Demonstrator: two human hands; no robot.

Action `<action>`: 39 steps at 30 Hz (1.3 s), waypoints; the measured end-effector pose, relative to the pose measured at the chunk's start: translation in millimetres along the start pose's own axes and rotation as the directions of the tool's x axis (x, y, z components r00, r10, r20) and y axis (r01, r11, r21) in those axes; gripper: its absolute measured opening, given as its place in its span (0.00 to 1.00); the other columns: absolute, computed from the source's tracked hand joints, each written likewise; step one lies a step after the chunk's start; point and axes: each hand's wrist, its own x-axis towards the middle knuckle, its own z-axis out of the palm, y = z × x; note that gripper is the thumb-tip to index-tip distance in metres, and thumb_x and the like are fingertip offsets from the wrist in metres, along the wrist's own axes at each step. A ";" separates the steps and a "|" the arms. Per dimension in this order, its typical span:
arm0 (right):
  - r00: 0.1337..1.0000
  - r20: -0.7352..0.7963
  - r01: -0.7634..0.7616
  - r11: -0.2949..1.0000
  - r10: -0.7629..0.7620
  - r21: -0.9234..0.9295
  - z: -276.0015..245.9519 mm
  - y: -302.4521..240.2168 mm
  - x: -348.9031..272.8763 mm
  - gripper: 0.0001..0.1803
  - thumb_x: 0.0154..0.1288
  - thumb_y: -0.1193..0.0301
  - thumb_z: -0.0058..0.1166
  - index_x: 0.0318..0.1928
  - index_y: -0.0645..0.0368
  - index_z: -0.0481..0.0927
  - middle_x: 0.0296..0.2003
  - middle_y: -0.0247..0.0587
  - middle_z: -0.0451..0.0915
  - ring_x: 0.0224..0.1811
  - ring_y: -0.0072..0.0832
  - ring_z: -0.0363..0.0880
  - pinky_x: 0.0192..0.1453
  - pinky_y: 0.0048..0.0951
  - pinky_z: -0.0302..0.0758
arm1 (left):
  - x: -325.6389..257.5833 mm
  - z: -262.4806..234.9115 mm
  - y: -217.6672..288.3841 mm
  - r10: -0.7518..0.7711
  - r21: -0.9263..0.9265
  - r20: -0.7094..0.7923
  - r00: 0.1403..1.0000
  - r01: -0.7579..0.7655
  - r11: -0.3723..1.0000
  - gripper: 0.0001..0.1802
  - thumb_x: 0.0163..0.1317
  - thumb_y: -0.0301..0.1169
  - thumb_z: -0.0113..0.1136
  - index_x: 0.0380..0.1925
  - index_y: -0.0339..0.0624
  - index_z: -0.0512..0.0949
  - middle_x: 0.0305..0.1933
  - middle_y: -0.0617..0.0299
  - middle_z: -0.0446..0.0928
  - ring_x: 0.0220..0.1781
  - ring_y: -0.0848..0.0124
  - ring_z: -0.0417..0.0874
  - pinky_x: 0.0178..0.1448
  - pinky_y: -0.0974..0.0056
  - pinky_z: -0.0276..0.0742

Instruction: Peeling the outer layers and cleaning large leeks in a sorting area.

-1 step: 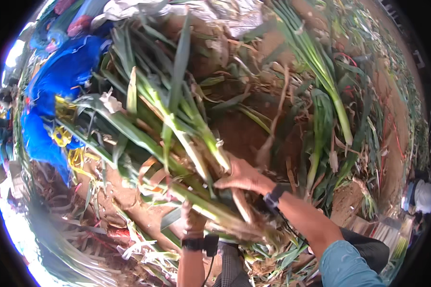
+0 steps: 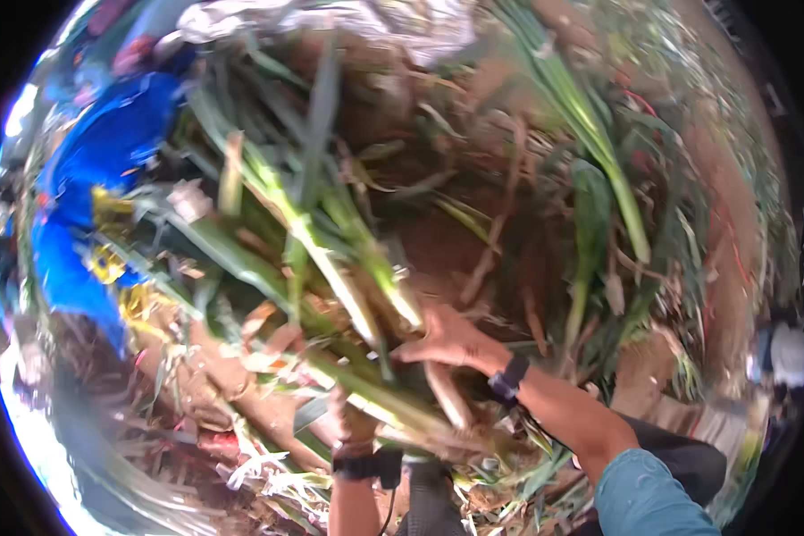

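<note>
The right hand (image 2: 447, 341) lies spread over a bundle of green stalks (image 2: 348, 295) at near centre; the left hand (image 2: 353, 420) grips the bundle from below. Loose stalks could slide out leftward onto the reddish soil (image 2: 473, 241), since the upper hand presses rather than clasps.

left hand (image 2: 353, 420): mostly hidden under green stalks (image 2: 330, 259) | blue cloth (image 2: 89, 205): blurred | left grip: unclear

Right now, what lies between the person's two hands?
In the head view, pale green leafy stalks run across the gap between the left hand and the right hand; both hands touch the bundle, with no bare soil showing between them.
</note>
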 end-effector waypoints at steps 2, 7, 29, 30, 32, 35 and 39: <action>0.998 -0.055 0.041 0.998 -0.044 -0.042 17.0 -12.7 -39.1 0.46 0.47 0.63 0.66 0.64 0.61 0.55 0.53 0.48 0.72 0.51 0.35 0.73 0.61 0.34 0.65 | -44.7 -14.0 11.9 -0.016 0.163 -0.183 0.983 0.046 0.985 0.22 0.57 0.43 0.51 0.47 0.40 0.70 0.44 0.55 0.74 0.43 0.65 0.75 0.48 0.61 0.72; 0.980 -0.196 -0.041 0.993 0.019 -0.109 59.6 35.3 -103.1 0.46 0.52 0.62 0.61 0.66 0.61 0.49 0.46 0.58 0.74 0.50 0.47 0.74 0.57 0.39 0.69 | -89.7 -24.1 -2.7 -0.035 0.106 0.184 0.982 0.016 0.994 0.33 0.56 0.43 0.52 0.59 0.37 0.61 0.54 0.51 0.69 0.50 0.60 0.73 0.58 0.55 0.68; 0.282 -0.886 -0.752 0.488 -0.369 -0.443 -279.8 148.8 -166.5 0.28 0.55 0.64 0.54 0.55 0.58 0.64 0.43 0.49 0.75 0.48 0.47 0.72 0.52 0.44 0.68 | -66.5 -13.5 -25.6 -0.178 0.278 -0.048 0.983 0.184 0.943 0.26 0.60 0.35 0.55 0.57 0.40 0.64 0.55 0.57 0.69 0.56 0.63 0.71 0.62 0.56 0.66; 0.317 -0.911 -0.694 0.591 -0.263 -0.411 -283.5 146.1 -166.3 0.27 0.55 0.62 0.55 0.54 0.57 0.65 0.40 0.49 0.76 0.45 0.46 0.74 0.48 0.44 0.70 | -65.9 -6.5 -20.1 -0.151 0.278 -0.082 0.985 0.168 0.946 0.24 0.61 0.35 0.53 0.57 0.40 0.64 0.54 0.58 0.70 0.55 0.64 0.71 0.60 0.58 0.67; 0.240 -0.942 -0.505 0.799 -0.233 -0.327 -280.2 131.4 -173.6 0.24 0.53 0.57 0.58 0.46 0.57 0.70 0.32 0.49 0.79 0.37 0.45 0.79 0.40 0.43 0.73 | -66.5 -15.7 -2.8 -0.047 0.428 -0.260 0.964 0.159 0.890 0.22 0.62 0.36 0.50 0.55 0.44 0.66 0.52 0.59 0.71 0.53 0.68 0.72 0.54 0.61 0.71; 0.079 -0.985 -0.246 0.954 -0.157 -0.171 -298.3 135.7 -235.4 0.23 0.53 0.54 0.60 0.42 0.58 0.76 0.31 0.50 0.80 0.33 0.42 0.79 0.37 0.38 0.73 | -65.5 -19.4 9.9 0.266 0.648 -0.342 0.901 0.020 0.762 0.22 0.57 0.39 0.55 0.52 0.47 0.68 0.53 0.61 0.70 0.54 0.70 0.71 0.54 0.54 0.66; -0.022 -0.917 -0.714 0.648 -0.399 -0.265 -321.3 160.0 -364.7 0.22 0.57 0.53 0.56 0.44 0.57 0.77 0.32 0.48 0.80 0.34 0.44 0.79 0.36 0.40 0.73 | -51.7 -8.2 29.1 0.481 0.812 -0.047 0.875 -0.247 0.529 0.18 0.55 0.27 0.57 0.46 0.38 0.67 0.51 0.52 0.71 0.55 0.67 0.70 0.55 0.56 0.65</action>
